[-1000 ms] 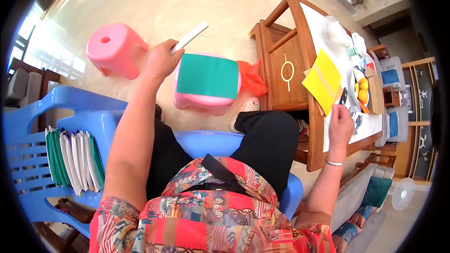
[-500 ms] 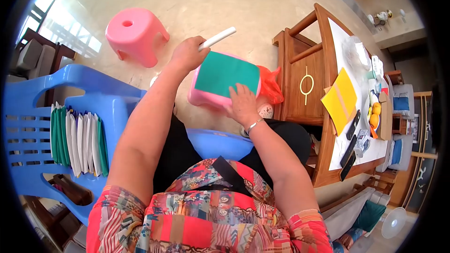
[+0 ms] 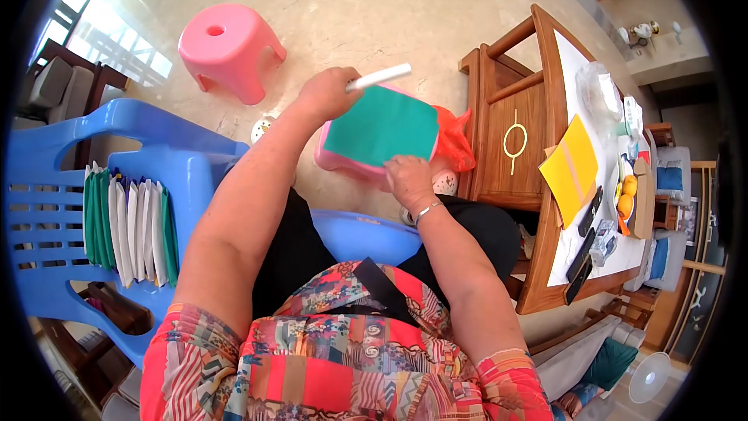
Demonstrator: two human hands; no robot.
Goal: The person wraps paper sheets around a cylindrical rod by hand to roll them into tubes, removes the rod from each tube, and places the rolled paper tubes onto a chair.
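A smooth white tube [image 3: 386, 76] is gripped in my left hand [image 3: 331, 93], with its free end pointing right, above the far edge of a green sheet [image 3: 382, 123]. The sheet lies flat on top of a pink stool [image 3: 331, 162] before my knees. At the sheet's near edge, my right hand [image 3: 411, 181] has its fingers bent and drawn together on the rim. The undersides of those fingers are hidden.
Another pink stool [image 3: 234, 51] stands on the floor ahead. To my left, a blue plastic chair [image 3: 187, 179] holds folded green and white pieces [image 3: 132, 230]. A red plastic bag [image 3: 456, 140] sits beside the wooden table [image 3: 506, 140]. A yellow packet [image 3: 573, 171] and remotes lie on the table.
My left hand has moved right with the white tube. My right hand has drawn back from lying spread on the green sheet to its near edge, fingers now bent.
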